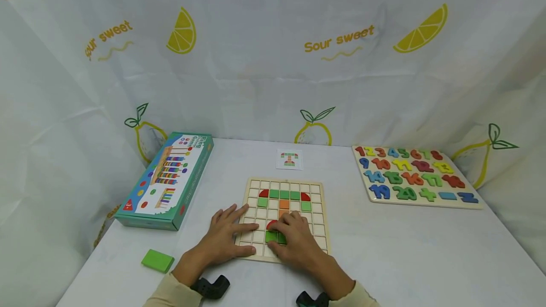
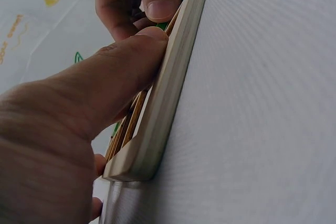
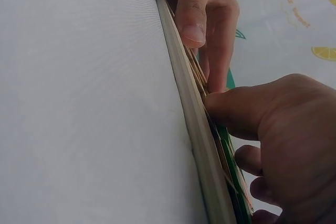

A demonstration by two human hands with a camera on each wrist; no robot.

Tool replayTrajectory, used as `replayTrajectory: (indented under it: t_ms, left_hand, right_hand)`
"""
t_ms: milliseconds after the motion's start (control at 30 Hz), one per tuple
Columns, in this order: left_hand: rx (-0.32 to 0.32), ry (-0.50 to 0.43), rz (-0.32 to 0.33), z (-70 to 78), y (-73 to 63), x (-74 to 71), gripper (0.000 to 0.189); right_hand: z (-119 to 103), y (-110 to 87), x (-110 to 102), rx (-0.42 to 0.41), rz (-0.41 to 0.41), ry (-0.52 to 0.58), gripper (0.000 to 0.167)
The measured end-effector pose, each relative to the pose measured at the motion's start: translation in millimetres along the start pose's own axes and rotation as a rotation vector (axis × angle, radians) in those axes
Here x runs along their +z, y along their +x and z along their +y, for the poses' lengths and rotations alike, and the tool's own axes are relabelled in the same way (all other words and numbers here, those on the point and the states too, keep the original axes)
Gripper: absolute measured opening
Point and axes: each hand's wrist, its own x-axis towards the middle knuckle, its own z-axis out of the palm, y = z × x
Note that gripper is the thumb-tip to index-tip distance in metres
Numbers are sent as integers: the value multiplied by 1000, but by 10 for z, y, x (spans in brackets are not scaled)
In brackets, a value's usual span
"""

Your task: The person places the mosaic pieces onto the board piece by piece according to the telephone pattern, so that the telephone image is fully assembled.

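A square wooden grid board (image 1: 325, 212) lies on the table, with red quarter-round, green square and orange square tiles in its cells. My left hand (image 1: 224, 238) rests over the board's left side, fingers spread, with its thumb near the front edge. My right hand (image 1: 297, 240) is over the lower middle, fingers bent, touching around two green tiles (image 1: 270, 236) below a red tile (image 1: 271, 224). Its fingers hide several cells; whether they pinch a tile I cannot tell. The right thumb (image 3: 231, 106) reaches down just inside the board's rim (image 3: 191, 114).
Behind the board lies a small pattern card (image 1: 289, 159). To the left are a ring game box (image 1: 168, 179) and a loose green block (image 1: 158, 260). A number puzzle board (image 1: 415, 174) lies at the back right. A printed white curtain (image 1: 256, 60) hangs behind the table.
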Motion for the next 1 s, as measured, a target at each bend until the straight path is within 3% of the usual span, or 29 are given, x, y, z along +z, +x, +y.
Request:
replayTrajectory:
  t_ms: [433,800,1000]
  left_hand:
    - [0,6,-2,25,-2,-16,59]
    - [-7,1,-3,30,10,-6,59]
    - [-17,4,-19,47,10,-17,58]
  right_hand:
    - [-14,-7,-28,7,65,33,25]
    - [3,-12,-25,13,69,25,26]
    - [-6,10,-166,9,102,40,26]
